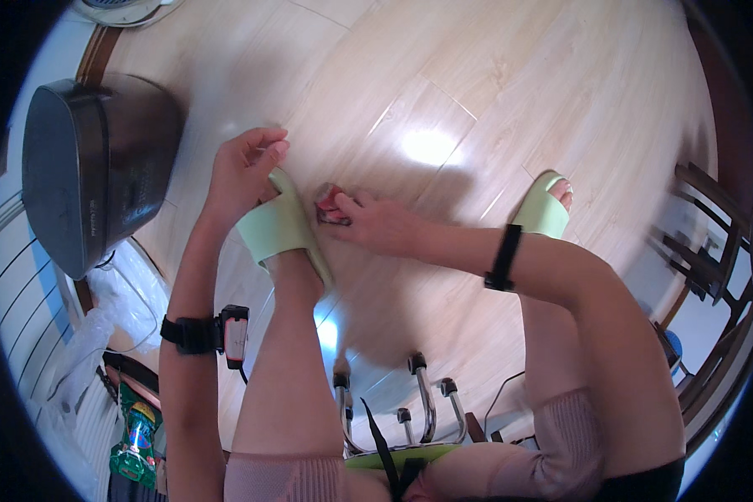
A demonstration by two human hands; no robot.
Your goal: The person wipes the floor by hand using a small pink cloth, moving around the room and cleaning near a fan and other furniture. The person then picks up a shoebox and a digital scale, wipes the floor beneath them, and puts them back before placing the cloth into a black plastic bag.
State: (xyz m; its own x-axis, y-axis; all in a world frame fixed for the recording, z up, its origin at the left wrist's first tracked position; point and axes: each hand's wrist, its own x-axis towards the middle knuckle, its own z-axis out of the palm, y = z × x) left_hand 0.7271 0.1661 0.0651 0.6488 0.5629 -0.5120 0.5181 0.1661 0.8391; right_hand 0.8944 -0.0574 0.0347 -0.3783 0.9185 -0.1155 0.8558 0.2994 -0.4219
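My right hand [376, 223] grips a small red thing [330, 199] with clear, shiny parts, possibly a wrapper or small package. It is low over the wood-look floor, just right of the light green slipper [275, 227] on my left foot. Beyond that slipper's toe is my left hand [246, 169], its fingers loosely curled and the thumb near the fingertips. Whether anything small sits between those fingers is too unclear to see. A second green slipper [543, 207] is on my right foot, farther right.
A dark lidded bin [132, 144] stands at the left by the wall. Below it lie clear plastic sheeting [122, 288] and a green packet [137, 439]. Chrome stool legs [424, 401] stand between my legs. Dark furniture [721, 245] lines the right side, and a cable [491, 405] lies near the stool.
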